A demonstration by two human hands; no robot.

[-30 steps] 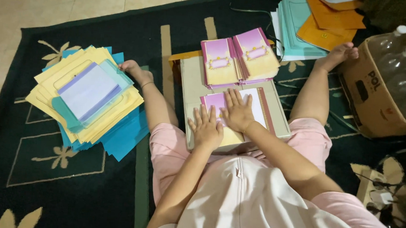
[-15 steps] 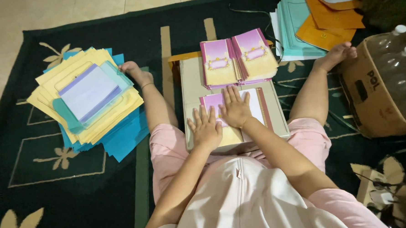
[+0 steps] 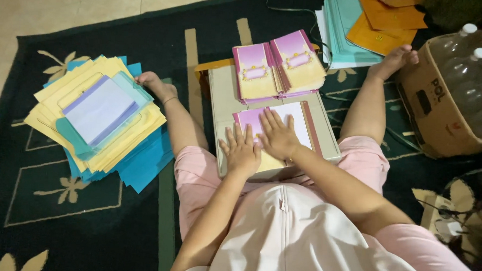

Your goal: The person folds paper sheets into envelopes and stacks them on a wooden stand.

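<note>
Pressing flat (fingers spread), left hand (image 3: pixel 241 152) and right hand (image 3: pixel 278 136) cover card (image 3: pixel 285 124).

Dim, warm indoor light, slightly soft

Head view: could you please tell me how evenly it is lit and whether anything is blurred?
Head view: unevenly lit; the tiled floor and paper stack are bright, the right rug edge sinks into shadow; both hands on the card look reasonably sharp.

Dark patterned rug (image 3: pixel 59 209) on beige tiles (image 3: pixel 68 3)
</note>
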